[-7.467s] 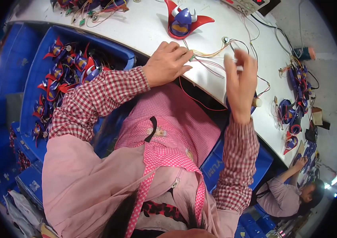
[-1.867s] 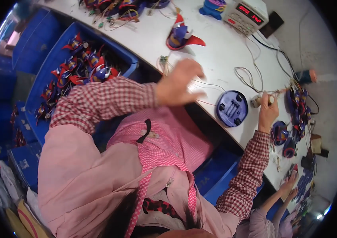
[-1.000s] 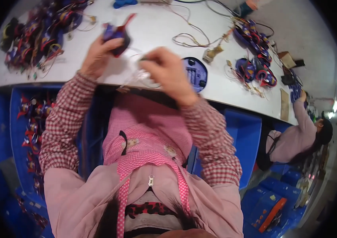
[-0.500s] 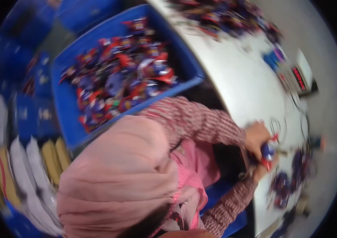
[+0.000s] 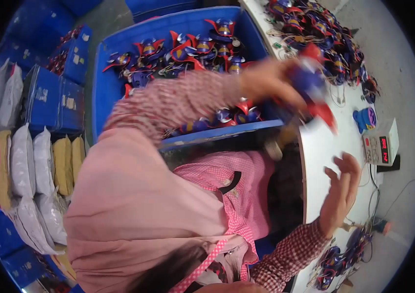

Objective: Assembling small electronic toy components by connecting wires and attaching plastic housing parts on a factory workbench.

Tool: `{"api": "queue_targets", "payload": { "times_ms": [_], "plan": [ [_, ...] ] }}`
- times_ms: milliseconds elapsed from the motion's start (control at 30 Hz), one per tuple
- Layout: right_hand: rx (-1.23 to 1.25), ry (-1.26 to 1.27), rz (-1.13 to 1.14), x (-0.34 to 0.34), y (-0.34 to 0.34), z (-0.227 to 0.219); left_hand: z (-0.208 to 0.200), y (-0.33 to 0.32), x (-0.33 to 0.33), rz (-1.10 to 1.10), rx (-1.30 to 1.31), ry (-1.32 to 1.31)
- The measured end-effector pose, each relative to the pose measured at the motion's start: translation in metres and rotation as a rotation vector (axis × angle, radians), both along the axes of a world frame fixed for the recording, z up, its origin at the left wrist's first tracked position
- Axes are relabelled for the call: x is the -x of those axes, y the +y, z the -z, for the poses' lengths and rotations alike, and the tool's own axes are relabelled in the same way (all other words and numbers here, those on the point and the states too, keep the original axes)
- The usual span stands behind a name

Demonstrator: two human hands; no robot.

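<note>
My left hand is closed around a blurred blue-and-red plastic piece with pointed red ends. It holds the piece up near the right corner of the blue bin, over the edge of the white table. My right hand hangs above the table with its fingers apart and nothing in them. In the blue bin lie many similar blue-and-red pieces, partly hidden behind my left forearm.
More pieces with wires are heaped on the far part of the white table. A small meter box with a red display stands near a blue roll. Wired parts lie at the lower right. White and tan sacks are stacked at left.
My left hand has carried the blue-and-red piece from the table up and left toward the bin. My right hand has come off the piece and opened.
</note>
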State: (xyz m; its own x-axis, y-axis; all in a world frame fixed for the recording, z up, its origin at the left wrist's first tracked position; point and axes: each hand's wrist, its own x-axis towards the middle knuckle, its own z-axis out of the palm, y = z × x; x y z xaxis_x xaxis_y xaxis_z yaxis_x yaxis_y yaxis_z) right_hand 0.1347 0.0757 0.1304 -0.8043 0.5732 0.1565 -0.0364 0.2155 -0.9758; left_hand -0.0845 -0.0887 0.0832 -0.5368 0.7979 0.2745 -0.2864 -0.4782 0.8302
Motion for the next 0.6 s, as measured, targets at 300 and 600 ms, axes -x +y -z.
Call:
{"api": "queue_targets", "payload": {
  "times_ms": [300,600],
  "plan": [
    [0.282,-0.231,-0.119,-0.015,0.022,0.068,0.147,-0.168,0.204,-0.522,0.725,0.297],
    [-0.042,0.075,0.962,-0.24,0.118,0.059,0.184,-0.15,0.22,-0.791,1.089,1.007]
  ]
}}
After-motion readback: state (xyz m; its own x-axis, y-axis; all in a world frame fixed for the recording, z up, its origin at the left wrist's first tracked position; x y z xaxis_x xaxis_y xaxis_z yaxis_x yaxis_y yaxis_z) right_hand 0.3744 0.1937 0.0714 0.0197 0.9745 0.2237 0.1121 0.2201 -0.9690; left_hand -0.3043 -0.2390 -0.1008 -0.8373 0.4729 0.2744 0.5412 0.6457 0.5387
